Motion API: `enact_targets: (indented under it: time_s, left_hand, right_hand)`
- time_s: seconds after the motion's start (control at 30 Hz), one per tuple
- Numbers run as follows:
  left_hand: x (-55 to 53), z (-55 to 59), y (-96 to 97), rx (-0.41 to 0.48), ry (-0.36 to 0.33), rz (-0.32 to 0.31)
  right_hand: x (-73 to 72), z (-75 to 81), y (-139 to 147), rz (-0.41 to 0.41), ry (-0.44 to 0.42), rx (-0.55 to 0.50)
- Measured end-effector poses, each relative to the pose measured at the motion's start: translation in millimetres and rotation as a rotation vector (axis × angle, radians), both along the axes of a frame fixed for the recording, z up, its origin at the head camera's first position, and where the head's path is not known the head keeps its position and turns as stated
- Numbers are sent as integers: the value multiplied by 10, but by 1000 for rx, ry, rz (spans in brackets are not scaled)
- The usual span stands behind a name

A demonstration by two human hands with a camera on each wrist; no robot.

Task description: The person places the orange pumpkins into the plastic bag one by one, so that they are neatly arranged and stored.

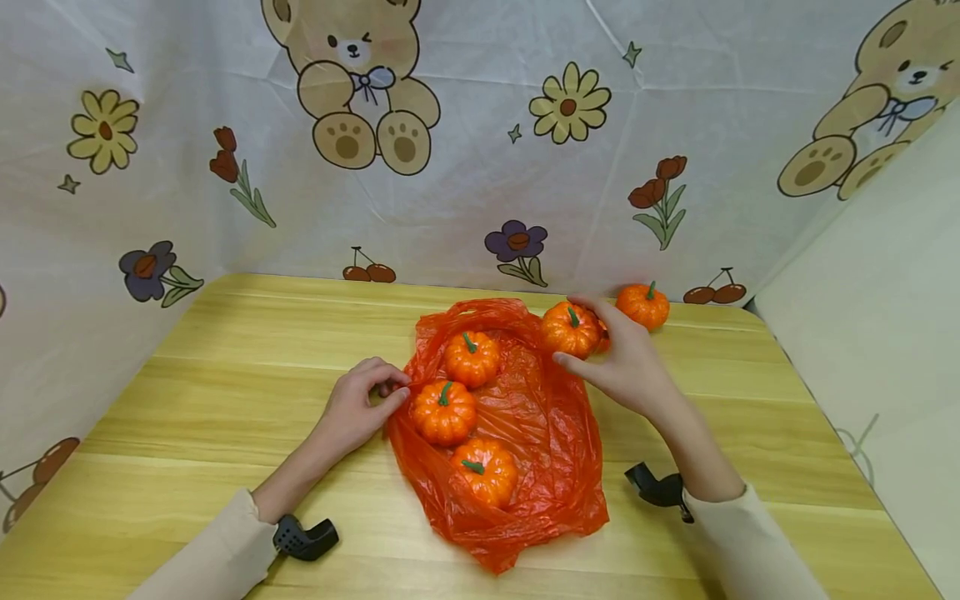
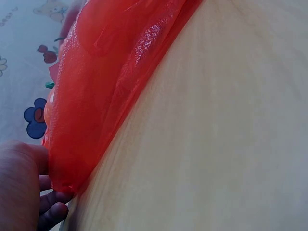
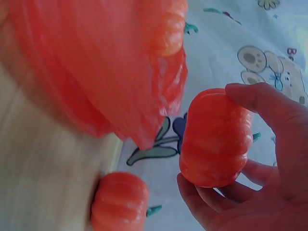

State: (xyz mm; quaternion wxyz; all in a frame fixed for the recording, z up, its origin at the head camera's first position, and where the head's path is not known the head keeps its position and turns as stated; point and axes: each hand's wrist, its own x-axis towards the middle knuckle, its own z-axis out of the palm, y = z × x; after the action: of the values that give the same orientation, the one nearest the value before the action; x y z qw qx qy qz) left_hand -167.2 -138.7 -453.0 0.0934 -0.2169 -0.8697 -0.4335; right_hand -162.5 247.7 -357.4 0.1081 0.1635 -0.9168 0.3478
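Observation:
A red plastic bag (image 1: 540,417) lies spread on the table with its mouth open upward. Three small orange toy pumpkins, an upper one (image 1: 472,359), a middle one (image 1: 444,413) and a lower one (image 1: 486,472), sit in it along its left side. My left hand (image 1: 365,396) pinches the bag's left rim; the left wrist view shows fingers (image 2: 57,211) at the film's edge. At the bag's upper right, my right hand (image 1: 626,358) grips another pumpkin (image 3: 216,138) between thumb and fingers, raised off the table in the right wrist view.
Another pumpkin (image 1: 642,307) stands at the table's back edge, right of the bag. A bit of orange shows behind the right hand, mostly hidden. A patterned cloth (image 1: 465,192) hangs behind the wooden table (image 1: 300,325). Black devices sit at both wrists.

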Motion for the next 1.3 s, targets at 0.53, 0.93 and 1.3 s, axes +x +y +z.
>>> enact_targets:
  time_s: [0.53,0.93,1.3]
  left_hand:
    - [-2,4,-7,-5,-1,1]
    - [-5,21,4,-9,-7,-1]
    - [2,28,3,-15,-18,8]
  right_hand:
    - [21,-161,-236,86,-19,7]
    - [-11,-365,-275,107,-30,82]
    - [-42,-406,-268,108,-33,96]
